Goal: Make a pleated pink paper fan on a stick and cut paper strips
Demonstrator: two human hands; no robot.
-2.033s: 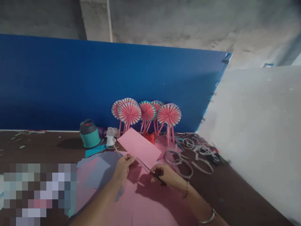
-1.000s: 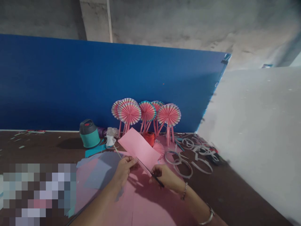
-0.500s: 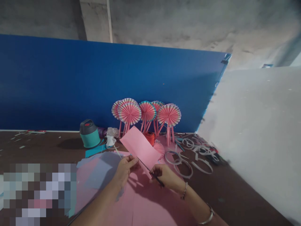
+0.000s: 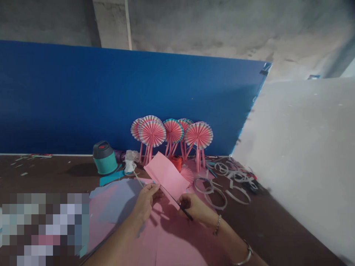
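Observation:
A pink sheet of paper [image 4: 168, 175] is raised and tilted in front of me. My left hand [image 4: 149, 197] pinches its lower left edge between thumb and fingers. Closed around the handles of dark scissors [image 4: 186, 213], my right hand [image 4: 194, 207] is at the sheet's lower right corner. The blades lie along the sheet's lower edge and point towards my left hand; whether they are apart or together I cannot tell. Larger pink sheets [image 4: 177, 244] lie flat under both hands.
Several round pleated paper fans [image 4: 152, 133] on pink sticks lean against a blue panel [image 4: 111, 96]. A teal container with a dark lid [image 4: 105, 160] stands to the left. White strip rings [image 4: 216, 197] lie on the right, near a white wall [image 4: 310, 147]. Pale blue sheets [image 4: 122, 207] lie left.
The raised pink sheet has dipped slightly at its top, and the scissor blades now lie closer along its lower edge. Both hands keep their grip in nearly the same place.

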